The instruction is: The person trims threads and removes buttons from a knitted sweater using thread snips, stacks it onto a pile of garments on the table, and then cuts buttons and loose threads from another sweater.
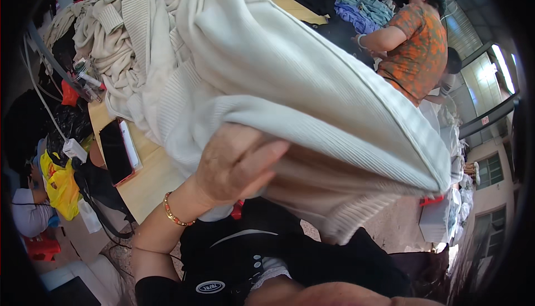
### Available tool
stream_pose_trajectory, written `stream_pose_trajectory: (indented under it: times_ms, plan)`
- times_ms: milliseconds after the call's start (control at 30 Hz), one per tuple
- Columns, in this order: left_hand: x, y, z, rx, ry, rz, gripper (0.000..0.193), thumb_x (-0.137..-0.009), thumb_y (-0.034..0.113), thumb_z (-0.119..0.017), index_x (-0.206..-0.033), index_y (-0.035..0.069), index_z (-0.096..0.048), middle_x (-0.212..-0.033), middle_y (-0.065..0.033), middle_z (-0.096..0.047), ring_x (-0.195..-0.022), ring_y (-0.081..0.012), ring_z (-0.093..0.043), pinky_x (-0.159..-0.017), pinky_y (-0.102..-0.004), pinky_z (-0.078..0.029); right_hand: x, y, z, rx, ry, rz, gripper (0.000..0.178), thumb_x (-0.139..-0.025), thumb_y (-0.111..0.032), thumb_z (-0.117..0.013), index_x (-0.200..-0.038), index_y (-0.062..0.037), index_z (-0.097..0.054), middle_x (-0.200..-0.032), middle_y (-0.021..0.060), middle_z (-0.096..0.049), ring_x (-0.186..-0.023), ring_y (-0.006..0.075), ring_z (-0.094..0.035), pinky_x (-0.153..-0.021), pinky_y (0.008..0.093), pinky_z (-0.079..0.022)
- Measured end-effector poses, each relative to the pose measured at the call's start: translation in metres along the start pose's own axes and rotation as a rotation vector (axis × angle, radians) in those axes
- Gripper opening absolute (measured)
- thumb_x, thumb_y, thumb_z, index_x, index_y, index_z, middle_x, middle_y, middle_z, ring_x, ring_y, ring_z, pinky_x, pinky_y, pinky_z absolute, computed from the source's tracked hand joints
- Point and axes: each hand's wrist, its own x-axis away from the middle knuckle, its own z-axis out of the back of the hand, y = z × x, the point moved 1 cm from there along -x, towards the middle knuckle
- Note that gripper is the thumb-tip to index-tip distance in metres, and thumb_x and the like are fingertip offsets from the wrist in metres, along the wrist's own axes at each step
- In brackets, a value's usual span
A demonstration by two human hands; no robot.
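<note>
A large cream knit sweater (312,77) is spread up in front of me, its ribbed edge stretched out to the right. My left hand (234,164) lies against a fold of it, just under the ribbed band. Its fingers point right and are blurred, so whether they grip the knit cannot be told. An orange and gold bracelet (177,211) circles my left wrist. My right hand does not show; the raised sweater covers much of the right side.
Cream knitwear (125,33) is heaped on the wooden table (153,178). A dark phone (118,150) lies near its left edge. Beside the table are a white adapter (74,150) on a cord and a yellow bag (58,180). A person in an orange patterned shirt (415,50) works at the right.
</note>
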Motion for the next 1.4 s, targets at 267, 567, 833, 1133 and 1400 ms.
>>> stream_pose_trajectory:
  times_ms: [267, 567, 833, 1133, 1400]
  plan:
    - [-0.078, -0.011, -0.034, 0.31, -0.069, 0.128, 0.107, -0.061, 0.051, -0.081, -0.146, 0.01, -0.031, -0.148, -0.0203, -0.029, -0.136, -0.0394, -0.029, -0.11, -0.0572, -0.018, -0.139, 0.022, 0.115, 0.932, -0.077, -0.233, 0.033, -0.078, -0.002, -0.059, -0.107, 0.0135, -0.056, -0.096, 0.0157, -0.063, -0.086, 0.023, -0.062, -0.079, 0.0306, -0.05]
    - [-0.129, -0.033, -0.069, -0.002, 0.317, 0.089, 0.085, -0.06, 0.03, -0.077, -0.136, 0.011, -0.043, -0.138, -0.0152, -0.04, -0.135, -0.0356, -0.03, -0.112, -0.0592, -0.013, -0.083, 0.02, 0.162, 0.965, -0.142, -0.476, 0.028, -0.081, -0.005, -0.059, -0.105, 0.0102, -0.058, -0.092, 0.0118, -0.062, -0.082, 0.0191, -0.06, -0.075, 0.0282, -0.048]
    - [-0.037, -0.021, -0.089, 0.226, -0.627, 0.259, 0.058, -0.075, 0.045, -0.07, -0.116, 0.005, -0.057, -0.12, -0.0172, -0.057, -0.129, -0.0372, -0.042, -0.111, -0.0562, -0.016, -0.054, 0.026, 0.168, 0.888, -0.173, -0.531, 0.024, -0.084, -0.008, -0.059, -0.103, 0.0072, -0.06, -0.089, 0.0084, -0.062, -0.079, 0.0155, -0.059, -0.071, 0.0261, -0.046]
    - [0.056, 0.094, -0.087, 1.168, -0.797, 0.755, 0.091, -0.064, 0.047, -0.08, -0.135, 0.002, -0.043, -0.13, -0.0159, -0.055, -0.118, -0.0311, -0.054, -0.101, -0.039, -0.04, -0.039, 0.038, 0.178, 0.832, -0.221, -0.571, 0.021, -0.087, -0.011, -0.06, -0.101, 0.0038, -0.063, -0.084, 0.0045, -0.061, -0.075, 0.0115, -0.057, -0.067, 0.0237, -0.045]
    - [0.081, 0.09, -0.117, 1.228, -0.9, 0.911, 0.072, -0.064, 0.015, -0.08, -0.128, 0.0, -0.051, -0.123, -0.0092, -0.06, -0.116, -0.0185, -0.053, -0.099, -0.0315, -0.042, -0.036, 0.038, 0.189, 0.775, -0.324, -0.596, 0.018, -0.09, -0.014, -0.06, -0.099, 0.0008, -0.065, -0.081, 0.0011, -0.06, -0.072, 0.008, -0.055, -0.063, 0.0215, -0.043]
